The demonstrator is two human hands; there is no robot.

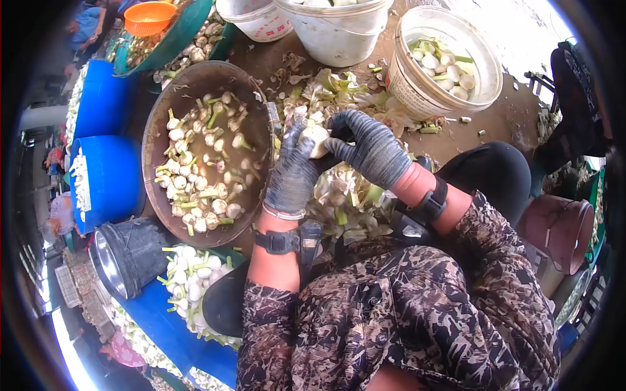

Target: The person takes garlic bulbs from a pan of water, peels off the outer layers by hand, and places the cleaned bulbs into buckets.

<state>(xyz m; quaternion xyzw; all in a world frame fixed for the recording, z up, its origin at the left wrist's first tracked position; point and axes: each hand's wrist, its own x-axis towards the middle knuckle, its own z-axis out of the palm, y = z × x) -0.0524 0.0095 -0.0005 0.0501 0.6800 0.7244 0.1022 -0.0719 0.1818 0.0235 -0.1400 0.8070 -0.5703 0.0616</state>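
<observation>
A pale garlic bulb [317,141] is held between my two gloved hands, above a heap of peelings. My left hand [291,171], in a grey knit glove, is closed round its left side. From the right, my right hand [370,147] has its curled fingers pressed against the bulb; the glove hides what else they may hold. Loose papery garlic skins [345,94] lie under and beyond the hands. To the left, a wide round tub [152,130] holds many bulbs with short green stems in brownish water.
Beyond the hands stand a white bucket [336,39] and another bucket [404,88] with peeled bulbs. Blue tubs [107,176], a dark bucket [140,251] and piled trimmed garlic [195,280] are at left. A pinkish bucket [561,228] stands at right. Other people sit at the far left.
</observation>
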